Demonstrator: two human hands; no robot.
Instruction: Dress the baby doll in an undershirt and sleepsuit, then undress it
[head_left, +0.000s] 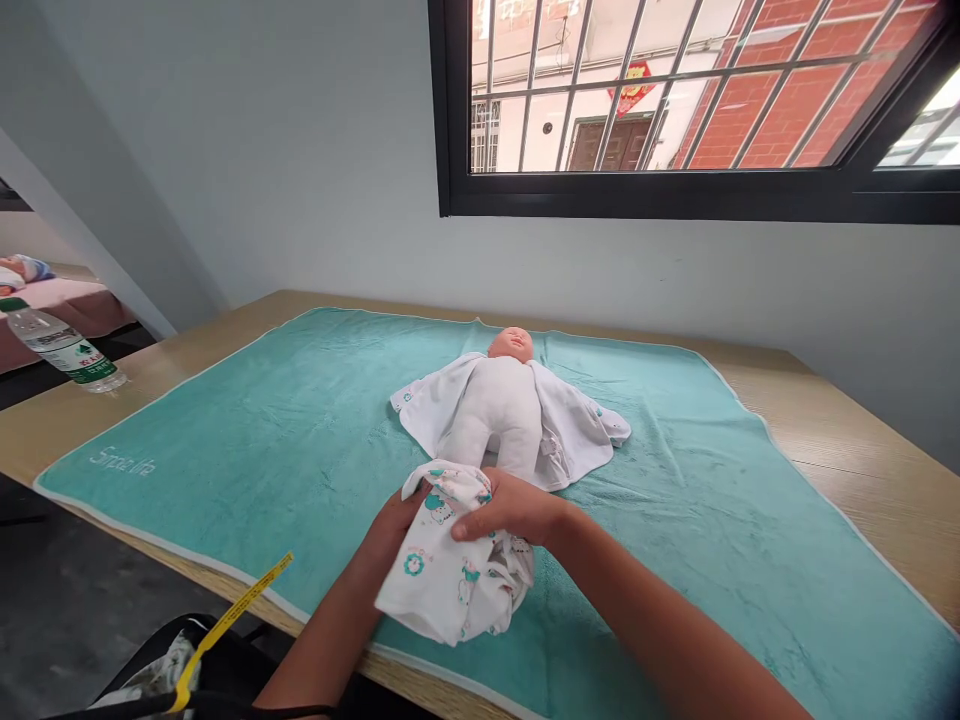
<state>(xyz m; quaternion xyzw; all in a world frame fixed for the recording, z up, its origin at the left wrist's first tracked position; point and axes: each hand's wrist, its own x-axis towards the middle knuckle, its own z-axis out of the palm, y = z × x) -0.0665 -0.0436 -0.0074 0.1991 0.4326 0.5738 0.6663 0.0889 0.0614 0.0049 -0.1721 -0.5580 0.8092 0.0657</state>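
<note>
Bunched between my two hands is a white baby garment [439, 575] with green and pink animal prints; whether it is trousers or a top I cannot tell. My left hand [401, 515] grips its left edge, most of the fingers hidden behind the cloth. On the other side my right hand [510, 508] is closed on the gathered top, thumb in front. Just beyond lies a baby doll [499, 400] on its back, its white cloth legs towards me. A white printed baby top [577, 420] is spread open under the doll, a sleeve out to each side.
A green towel [262, 420] covers most of the wooden table [862, 430]. At the far left a water bottle [71, 350] stands on the bare wood. A yellow strap [232, 620] on a dark cable sticks up at the lower left. Behind are a wall and a barred window [675, 100].
</note>
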